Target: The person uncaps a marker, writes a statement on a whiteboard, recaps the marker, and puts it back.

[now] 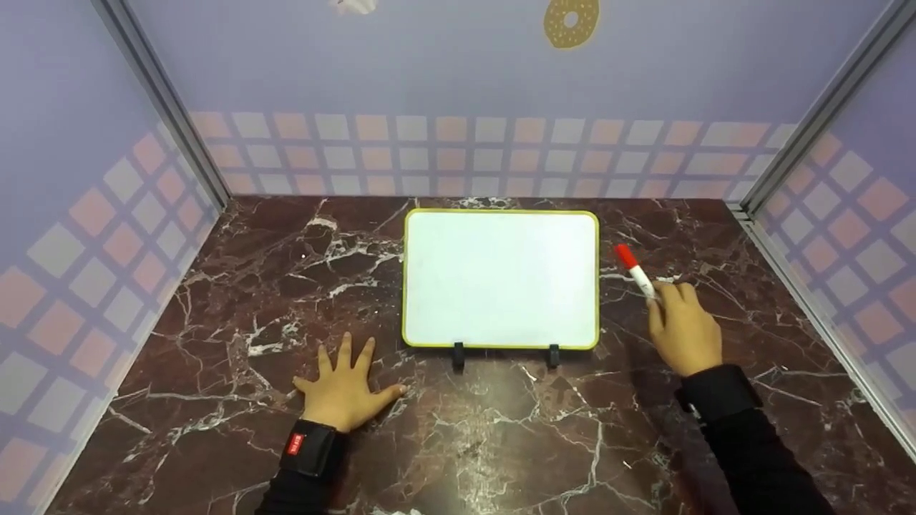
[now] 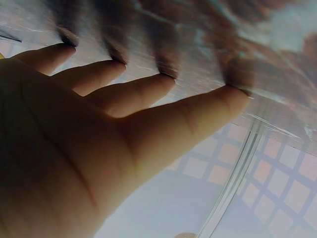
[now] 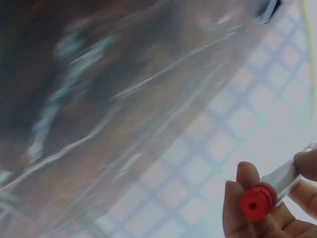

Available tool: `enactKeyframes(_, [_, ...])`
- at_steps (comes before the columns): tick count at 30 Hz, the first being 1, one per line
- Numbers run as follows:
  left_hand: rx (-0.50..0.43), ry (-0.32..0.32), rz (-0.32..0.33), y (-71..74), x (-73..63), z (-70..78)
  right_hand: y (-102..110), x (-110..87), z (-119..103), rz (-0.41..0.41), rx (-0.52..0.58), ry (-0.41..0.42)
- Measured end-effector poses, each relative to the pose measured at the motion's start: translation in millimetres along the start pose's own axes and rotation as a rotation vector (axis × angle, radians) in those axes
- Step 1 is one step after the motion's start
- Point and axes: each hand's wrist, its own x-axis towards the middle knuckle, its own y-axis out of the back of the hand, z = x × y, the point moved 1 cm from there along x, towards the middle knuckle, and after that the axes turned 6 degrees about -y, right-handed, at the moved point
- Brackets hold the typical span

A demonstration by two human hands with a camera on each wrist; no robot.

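My right hand (image 1: 685,329) holds a white marker (image 1: 641,280) with a red cap, to the right of the whiteboard (image 1: 501,279). The cap end points up and left in the head view. In the right wrist view, thumb and fingers pinch the barrel, and its red end (image 3: 256,202) faces the camera. The whiteboard has a yellow frame and stands on two black feet (image 1: 459,356); its visible face bears no marks. My left hand (image 1: 346,392) lies to the lower left of the board, fingers spread. Its fingertips touch the tabletop in the left wrist view.
The dark red marble tabletop (image 1: 465,443) with white veins reaches to a purple back wall (image 1: 458,79) with pink and white squares. Similar side walls stand left and right. Metal corner posts (image 1: 172,107) join the walls.
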Motion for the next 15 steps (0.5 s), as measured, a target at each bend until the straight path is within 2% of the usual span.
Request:
enactKeyframes(6, [-0.006, -0.006, 0.0, -3.8, -1.5, 0.0, -5, -9.4, -32, 0.036, 0.084, 0.124])
enactKeyframes(10, [-0.005, -0.006, 0.002, -4.8, -1.8, -0.2, -9, -15.8, -51, 0.022, 0.124, 0.218])
enactKeyframes(15, [0.002, -0.01, 0.02, 0.2, -0.9, -1.2, -14, -19.3, -75, -0.03, 0.185, 0.294])
